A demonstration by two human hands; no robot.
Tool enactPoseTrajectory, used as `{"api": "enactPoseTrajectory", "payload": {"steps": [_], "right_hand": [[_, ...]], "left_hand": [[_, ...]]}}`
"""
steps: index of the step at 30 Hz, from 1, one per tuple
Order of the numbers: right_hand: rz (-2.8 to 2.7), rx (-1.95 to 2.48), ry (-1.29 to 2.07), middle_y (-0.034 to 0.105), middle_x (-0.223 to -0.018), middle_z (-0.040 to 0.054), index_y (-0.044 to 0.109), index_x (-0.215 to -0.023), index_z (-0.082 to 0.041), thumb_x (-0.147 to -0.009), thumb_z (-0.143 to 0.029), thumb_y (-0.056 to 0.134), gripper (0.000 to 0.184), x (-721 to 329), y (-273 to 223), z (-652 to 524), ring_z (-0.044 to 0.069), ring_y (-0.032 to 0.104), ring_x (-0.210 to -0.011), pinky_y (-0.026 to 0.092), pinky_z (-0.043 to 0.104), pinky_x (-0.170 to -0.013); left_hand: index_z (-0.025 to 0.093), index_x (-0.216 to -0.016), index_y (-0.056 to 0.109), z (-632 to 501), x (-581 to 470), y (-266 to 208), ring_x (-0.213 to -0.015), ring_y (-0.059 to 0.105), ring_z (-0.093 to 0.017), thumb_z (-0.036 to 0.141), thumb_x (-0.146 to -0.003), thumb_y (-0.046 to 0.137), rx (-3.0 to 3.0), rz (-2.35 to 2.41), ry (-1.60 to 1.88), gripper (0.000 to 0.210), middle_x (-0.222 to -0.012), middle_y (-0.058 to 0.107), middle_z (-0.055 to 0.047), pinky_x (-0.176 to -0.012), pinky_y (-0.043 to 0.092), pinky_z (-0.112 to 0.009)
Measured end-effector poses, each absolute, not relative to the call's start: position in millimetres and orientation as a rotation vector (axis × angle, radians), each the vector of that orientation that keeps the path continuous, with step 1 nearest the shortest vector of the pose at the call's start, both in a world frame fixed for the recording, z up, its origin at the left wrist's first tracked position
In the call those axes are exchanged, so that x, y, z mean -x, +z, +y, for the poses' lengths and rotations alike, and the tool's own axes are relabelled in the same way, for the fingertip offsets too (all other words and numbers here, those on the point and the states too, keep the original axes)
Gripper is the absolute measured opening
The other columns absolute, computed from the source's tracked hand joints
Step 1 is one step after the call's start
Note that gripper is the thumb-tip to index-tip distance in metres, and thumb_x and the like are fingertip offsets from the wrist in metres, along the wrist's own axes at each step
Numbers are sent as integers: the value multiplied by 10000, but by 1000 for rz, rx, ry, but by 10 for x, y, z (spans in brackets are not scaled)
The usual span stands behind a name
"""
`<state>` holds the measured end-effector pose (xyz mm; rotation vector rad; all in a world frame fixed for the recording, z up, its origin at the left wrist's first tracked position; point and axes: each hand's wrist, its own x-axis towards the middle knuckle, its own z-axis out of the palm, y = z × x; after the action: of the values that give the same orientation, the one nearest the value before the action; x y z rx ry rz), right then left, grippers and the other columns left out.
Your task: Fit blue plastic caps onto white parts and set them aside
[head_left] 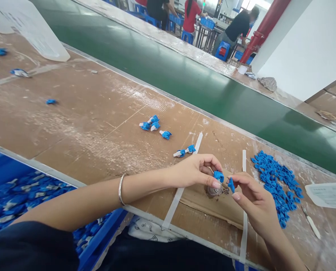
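Observation:
Between the thumb and fingers of my left hand (203, 173) is a blue piece (219, 176), small and cup-like. My right hand (254, 195) pinches a second, smaller blue piece (231, 184) close beside it, with a small gap between the two. Below my left fingertips a small clear round dish (213, 191) rests on a cardboard pad (207, 207), partly hidden by the hand. Just beyond my left wrist lie two blue-and-white pieces (179, 153). A pile of small blue pieces (277, 184) spreads to the right of my right hand.
More blue-and-white pieces (165, 134) lie farther up the cardboard-covered table (100, 109). A blue crate (97, 246) full of them stands at lower left. A white-handled knife (311, 224) lies at right. Behind runs a green conveyor belt (162, 71); several people work beyond it.

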<state>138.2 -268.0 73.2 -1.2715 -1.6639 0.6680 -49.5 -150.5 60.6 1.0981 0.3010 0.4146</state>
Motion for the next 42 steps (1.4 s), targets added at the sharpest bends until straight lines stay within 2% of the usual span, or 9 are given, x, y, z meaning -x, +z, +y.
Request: {"api": "enactPoseTrajectory", "payload": {"steps": [10, 16, 19, 23, 25, 28, 32, 36, 42], "right_hand": [[-1822, 1378, 306, 620, -935, 47, 603, -1098, -240, -939, -289, 588, 167, -1264, 693, -2641, 181, 593, -823, 518, 290, -713], [-2045, 1344, -255, 632, -960, 105, 584, -1101, -165, -958, -149, 523, 156, -1167, 693, -2621, 216, 606, -850, 510, 350, -739], [-2164, 1412, -514, 627, -1013, 161, 535, -1231, -100, -959, -134, 507, 275, -1071, 675, -2683, 265, 595, -887, 503, 412, -754], [-2162, 1621, -756, 599, -1083, 251, 299, -1442, 28, -961, -222, 530, 590, -868, 560, -2799, 347, 577, -937, 499, 473, -733], [-2135, 1674, -757, 585, -1100, 270, 214, -1471, 54, -963, -237, 525, 663, -759, 503, -2819, 361, 562, -953, 502, 490, -740], [-2045, 1695, -621, 540, -1140, 282, 223, -1458, 61, -960, -235, 520, 651, -692, 502, -2789, 359, 529, -1011, 507, 503, -798], [-2090, 1553, -244, 542, -1172, 201, 437, -1352, -77, -988, -290, 451, 422, -1028, 643, -2741, 296, 538, -1048, 520, 451, -855], [-2052, 1729, -168, 625, -1010, 105, 622, -1054, -169, -983, -226, 438, 205, -1683, 724, -2818, 230, 614, -924, 539, 364, -781], [-2309, 1785, -61, 673, -983, 73, 645, -948, -183, -972, -188, 386, 260, -2173, 517, -2938, 205, 664, -878, 566, 323, -738]], "left_hand": [[151, -863, 569, -1540, 475, 566, -718, 632, -121, 191, -619, 847, -1096, 300, 421, 372, -781, 677, -9, -701, 494, -271], [141, -815, 590, -1537, 473, 561, -731, 641, -138, 183, -601, 839, -1132, 349, 486, 331, -772, 686, -14, -716, 501, -278], [134, -775, 602, -1542, 474, 583, -725, 645, -140, 167, -594, 825, -1120, 396, 509, 289, -750, 686, -13, -723, 509, -277], [136, -749, 620, -1555, 477, 616, -714, 644, -139, 152, -585, 812, -1130, 445, 561, 253, -739, 678, -3, -690, 520, -262], [142, -735, 620, -1564, 480, 626, -741, 649, -146, 153, -583, 808, -1152, 459, 580, 241, -764, 680, -6, -708, 528, -267], [148, -744, 617, -1570, 490, 643, -783, 648, -157, 167, -595, 788, -1211, 468, 592, 228, -803, 679, -14, -764, 532, -290], [155, -826, 616, -1464, 538, 690, -800, 627, -172, 236, -688, 722, -1514, 524, 630, 192, -834, 661, -28, -774, 521, -318], [154, -890, 612, -1123, 650, 712, -877, 599, -218, 186, -817, 548, -2264, 845, 777, 102, -914, 645, -72, -839, 481, -369], [91, -935, 649, -655, 841, 608, -964, 566, -340, 43, -784, 429, -2852, 1301, 389, 270, -963, 621, -183, -824, 457, -439]]}}
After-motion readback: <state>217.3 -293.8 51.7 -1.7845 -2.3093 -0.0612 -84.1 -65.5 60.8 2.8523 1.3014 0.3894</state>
